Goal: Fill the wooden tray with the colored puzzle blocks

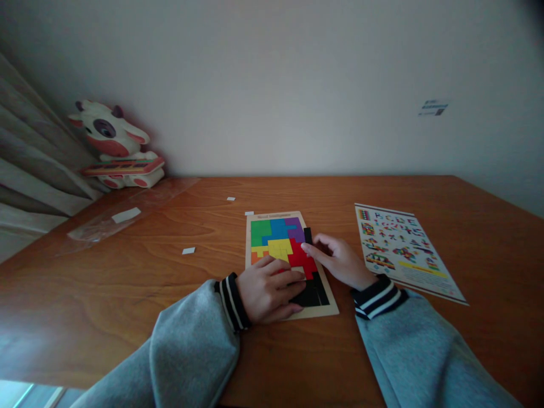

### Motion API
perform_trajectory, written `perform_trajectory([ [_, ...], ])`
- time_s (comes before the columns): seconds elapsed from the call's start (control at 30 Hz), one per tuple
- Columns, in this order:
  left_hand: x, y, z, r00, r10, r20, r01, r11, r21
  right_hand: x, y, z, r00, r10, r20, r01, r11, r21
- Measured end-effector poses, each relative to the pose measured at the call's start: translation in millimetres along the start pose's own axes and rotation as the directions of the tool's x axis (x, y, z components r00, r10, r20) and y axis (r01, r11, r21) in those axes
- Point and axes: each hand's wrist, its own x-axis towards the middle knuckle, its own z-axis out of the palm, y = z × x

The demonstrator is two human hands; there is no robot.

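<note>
A wooden puzzle board (275,215) lies on the table, its tray filled with coloured block pieces: green, blue, purple, yellow, red, orange and black. My left hand (272,289) rests palm down over the lower left of the board, fingers stretched and slightly apart, hiding the pieces beneath. At the board's right edge, my right hand (340,260) pinches a narrow black puzzle piece (308,233) between thumb and forefinger. That piece overlaps the board's rim beside the purple and red pieces. More black pieces (312,293) fill the lower right corner of the tray.
A printed pattern sheet (399,249) lies to the right. Small white paper bits (188,250) are scattered left of the board. Clear plastic wrapping (102,224) spreads at the left, before a toy cow with a keyboard (121,150). A wall (289,102) stands behind the table (178,306).
</note>
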Motion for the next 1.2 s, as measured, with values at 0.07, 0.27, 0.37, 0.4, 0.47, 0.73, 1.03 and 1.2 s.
perform_trajectory([
  [0.07, 0.8, 0.0, -1.4, 0.999, 0.048, -0.025, -0.049, 0.999, -0.017, -0.1, 1.7, 0.2, 1.000, 0.001, 0.003, -0.001, 1.000, 0.004],
  [0.27, 0.9, -0.7, -2.6, 0.995, 0.095, -0.012, -0.096, 0.991, -0.094, -0.8, -0.2, -0.6, 1.000, 0.010, 0.025, -0.010, 1.000, 0.025],
  [0.37, 0.7, -1.2, -1.4, 0.994, 0.104, -0.027, -0.107, 0.983, -0.147, -0.9, -0.8, -0.4, 1.000, 0.015, 0.018, -0.015, 1.000, 0.015],
  [0.4, 0.8, -1.4, -1.1, 0.994, 0.105, -0.022, -0.107, 0.982, -0.156, -1.0, -0.5, -0.2, 1.000, 0.013, 0.015, -0.014, 1.000, 0.012],
  [0.47, 1.2, -1.4, -1.0, 0.994, 0.106, -0.007, -0.106, 0.981, -0.164, -0.9, 0.1, 0.2, 1.000, 0.009, 0.007, -0.009, 1.000, 0.010],
  [0.73, 1.1, 1.3, -3.3, 0.994, 0.083, 0.072, -0.067, 0.978, -0.196, -1.1, -0.9, 0.5, 1.000, 0.018, 0.011, -0.018, 1.000, 0.020],
  [1.03, 0.5, 2.2, -2.9, 0.997, 0.044, 0.062, -0.033, 0.986, -0.165, 2.1, 5.6, 2.9, 0.997, 0.028, -0.070, -0.019, 0.991, 0.130],
  [1.2, 3.2, 1.8, -5.3, 0.995, -0.083, -0.062, 0.075, 0.990, -0.123, 3.4, 3.7, 0.0, 0.991, -0.021, -0.134, 0.038, 0.992, 0.121],
])
